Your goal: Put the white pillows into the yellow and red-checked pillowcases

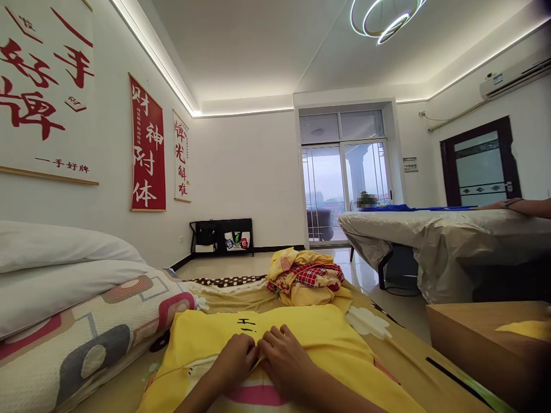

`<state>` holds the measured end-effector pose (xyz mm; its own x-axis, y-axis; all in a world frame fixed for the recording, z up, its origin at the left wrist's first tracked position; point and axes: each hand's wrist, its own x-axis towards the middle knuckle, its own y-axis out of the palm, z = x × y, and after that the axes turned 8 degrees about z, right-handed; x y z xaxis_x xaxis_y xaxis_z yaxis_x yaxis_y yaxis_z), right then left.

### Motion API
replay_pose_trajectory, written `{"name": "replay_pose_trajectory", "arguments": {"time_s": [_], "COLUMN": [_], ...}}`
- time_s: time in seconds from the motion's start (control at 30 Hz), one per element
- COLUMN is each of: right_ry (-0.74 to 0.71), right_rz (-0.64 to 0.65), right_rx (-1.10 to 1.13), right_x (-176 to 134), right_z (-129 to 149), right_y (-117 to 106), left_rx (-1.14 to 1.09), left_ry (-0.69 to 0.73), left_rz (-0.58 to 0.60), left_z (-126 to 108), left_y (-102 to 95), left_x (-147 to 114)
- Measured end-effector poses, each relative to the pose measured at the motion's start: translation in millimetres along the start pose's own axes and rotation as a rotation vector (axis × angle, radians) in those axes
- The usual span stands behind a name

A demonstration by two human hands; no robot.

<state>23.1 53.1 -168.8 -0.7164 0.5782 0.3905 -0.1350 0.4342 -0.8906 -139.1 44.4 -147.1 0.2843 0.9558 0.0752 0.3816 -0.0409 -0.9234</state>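
Observation:
A yellow cloth (310, 327) with a cartoon print lies spread over the bed in front of me; its exact kind cannot be told. My left hand (239, 354) and my right hand (282, 354) meet at its middle, side by side. Both have their fingers curled in a pinch on a small raised fold of the fabric. Black marks and a pink and white patch of the print show around them. The lower part of the cloth runs out of view beneath my forearms.
Beyond the cloth sits a crumpled pile of yellow and red plaid fabric (307, 276). Pillows (107, 321) are stacked at left, a wooden box-like surface (486, 327) stands at right. Another person's hand (495, 205) rests on a plastic-covered table (430, 229) with blue cloth.

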Motion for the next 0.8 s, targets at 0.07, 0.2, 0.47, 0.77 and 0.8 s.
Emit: {"name": "replay_pose_trajectory", "arguments": {"time_s": [0.07,0.2,0.47,0.77,0.8], "right_ry": [0.038,0.107,0.074,-0.053,-0.066], "right_rz": [0.079,0.139,0.121,0.006,-0.017], "right_rx": [0.057,0.169,0.117,-0.141,-0.157], "right_x": [2.8,6.2,6.7,6.4,6.1], "right_z": [0.6,-1.9,-7.7,-12.0,-13.0], "right_y": [-4.6,-11.3,-3.0,0.9,2.6], "left_rx": [0.056,0.238,0.353,0.140,0.097], "left_ry": [0.002,-0.040,-0.090,-0.194,-0.196], "left_rz": [-0.027,-0.054,-0.141,-0.271,-0.281], "left_z": [-2.1,-7.0,-5.7,29.3,38.1], "left_y": [0.6,-0.8,-3.5,-10.9,-12.5], "left_x": [-3.3,-9.2,-18.1,-34.6,-36.9]}}
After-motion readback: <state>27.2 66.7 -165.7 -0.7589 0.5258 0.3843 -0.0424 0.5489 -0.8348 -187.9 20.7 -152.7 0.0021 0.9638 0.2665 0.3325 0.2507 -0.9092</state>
